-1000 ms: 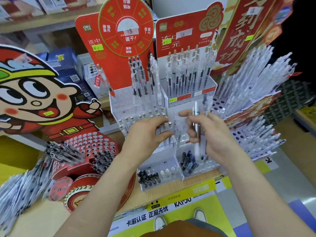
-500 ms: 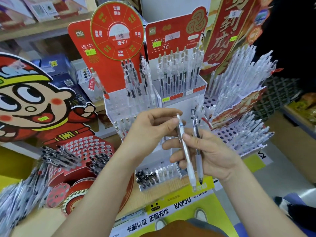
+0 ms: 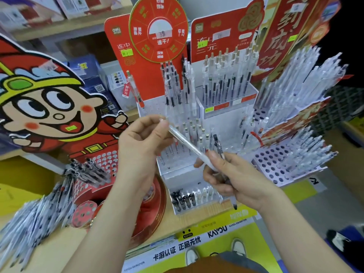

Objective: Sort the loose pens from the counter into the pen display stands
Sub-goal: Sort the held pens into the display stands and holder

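Left hand point(image 3: 141, 146) and right hand point(image 3: 236, 178) pinch one pen point(image 3: 185, 143).

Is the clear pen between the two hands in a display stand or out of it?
Out. The clear pen slants in the air: the left hand pinches its upper end, the right hand holds its lower end.

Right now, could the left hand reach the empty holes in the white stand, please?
Probably yes: the left hand is just before the white stand with nothing between, though the clear pen it pinches is also held by the right hand.
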A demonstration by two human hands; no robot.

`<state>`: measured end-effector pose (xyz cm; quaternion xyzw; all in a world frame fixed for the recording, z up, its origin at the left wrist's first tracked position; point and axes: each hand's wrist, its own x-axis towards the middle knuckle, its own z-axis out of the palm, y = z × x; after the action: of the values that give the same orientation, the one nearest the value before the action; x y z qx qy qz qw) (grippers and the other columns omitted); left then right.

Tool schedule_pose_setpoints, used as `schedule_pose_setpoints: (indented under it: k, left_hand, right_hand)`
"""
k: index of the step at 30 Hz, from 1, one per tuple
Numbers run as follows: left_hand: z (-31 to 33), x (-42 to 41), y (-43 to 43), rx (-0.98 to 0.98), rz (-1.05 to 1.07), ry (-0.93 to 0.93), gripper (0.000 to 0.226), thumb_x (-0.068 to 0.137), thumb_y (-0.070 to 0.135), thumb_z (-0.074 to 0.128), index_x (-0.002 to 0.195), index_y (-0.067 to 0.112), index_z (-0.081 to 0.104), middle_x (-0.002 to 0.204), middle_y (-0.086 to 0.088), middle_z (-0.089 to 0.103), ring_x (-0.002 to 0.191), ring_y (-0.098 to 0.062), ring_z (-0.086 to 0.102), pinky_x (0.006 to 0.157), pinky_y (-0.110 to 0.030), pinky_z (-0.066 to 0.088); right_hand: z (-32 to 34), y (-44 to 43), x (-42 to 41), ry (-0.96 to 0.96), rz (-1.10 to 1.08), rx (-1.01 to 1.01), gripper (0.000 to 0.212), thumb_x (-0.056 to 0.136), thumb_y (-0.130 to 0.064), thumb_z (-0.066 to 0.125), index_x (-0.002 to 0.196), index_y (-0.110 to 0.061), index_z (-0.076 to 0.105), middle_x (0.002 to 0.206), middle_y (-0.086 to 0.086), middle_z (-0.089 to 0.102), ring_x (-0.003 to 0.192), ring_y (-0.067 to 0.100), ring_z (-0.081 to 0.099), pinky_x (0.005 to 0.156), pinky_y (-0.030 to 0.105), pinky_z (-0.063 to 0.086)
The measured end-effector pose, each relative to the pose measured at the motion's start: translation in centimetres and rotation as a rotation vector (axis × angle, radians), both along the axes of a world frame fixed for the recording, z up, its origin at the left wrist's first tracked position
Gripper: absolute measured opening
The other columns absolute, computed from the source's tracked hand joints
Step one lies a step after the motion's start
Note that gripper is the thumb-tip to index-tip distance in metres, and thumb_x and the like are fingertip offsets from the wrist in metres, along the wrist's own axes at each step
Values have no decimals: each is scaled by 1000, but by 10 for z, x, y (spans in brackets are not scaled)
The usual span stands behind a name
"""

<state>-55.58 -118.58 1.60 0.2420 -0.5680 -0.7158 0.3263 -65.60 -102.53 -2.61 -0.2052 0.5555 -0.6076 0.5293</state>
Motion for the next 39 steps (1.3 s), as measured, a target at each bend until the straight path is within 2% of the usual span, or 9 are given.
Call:
schedule_pose_setpoints:
  k: [5,10,13,15,18,25,28,35,39]
  left_hand:
    - [-1,15,-17,40,-61,44,22,97,1,44,103,11,62,81,-4,60,74,-22,66,70,-35,57]
    - [-9,21,-9,-51,-204,-209,30,100,6,39,101,19,66,72,-2,46,53,-10,34,46,-21,24]
    - [-16,24,0,-325,-325,-356,17,92,32,56,99,27,70,69,8,61,63,-3,54,60,-16,41]
    - [-22,29,2,-375,-346,-382,20,83,40,62,94,26,71,73,-2,69,70,-6,60,69,-20,44]
    - [-25,46,-2,-369,-269,-366,15,83,31,66,84,17,69,61,7,60,51,-2,47,52,-14,38]
    - [-23,98,-22,-472,84,-390,8,82,16,73,79,21,67,71,4,65,62,-8,57,57,-22,46]
    - [-29,122,-47,-527,313,-489,14,84,20,72,84,33,67,72,9,66,68,-7,59,62,-20,48]
    - [-40,142,-83,-669,360,-696,29,89,32,64,118,37,65,88,27,63,80,9,57,74,-19,49]
    - [-48,137,-93,-736,328,-738,28,91,31,63,119,32,67,114,11,69,105,-4,62,93,-26,50]
  right_hand:
    - [-11,-8,6,-408,-95,-143,48,93,-40,39,114,-8,67,83,4,55,58,11,37,50,21,29]
    - [-11,-10,12,-433,-110,-206,35,92,-17,49,115,0,69,82,5,53,63,11,46,52,20,37]
    - [-9,-13,18,-287,-41,-190,28,89,-12,60,112,3,67,78,4,51,63,10,48,52,18,41]
    - [-8,-18,24,-121,4,-150,12,86,-9,67,94,0,69,73,7,50,61,11,50,54,20,44]
    - [-1,-30,35,150,78,-80,9,86,-11,71,78,-13,73,68,-1,62,63,7,57,62,19,45]
    - [5,-80,66,643,120,-10,28,89,-11,69,75,-36,69,66,-21,66,67,-4,61,68,19,50]
    - [15,-104,66,660,-78,-35,25,89,-9,68,91,-32,59,85,-7,71,84,14,70,85,45,55]
    - [23,-178,64,722,-215,-183,36,88,-2,65,92,-35,51,86,-1,70,80,19,71,78,48,59]
    - [-10,-208,73,772,-135,-81,25,91,-8,63,112,-21,57,96,-2,72,90,14,69,86,45,56]
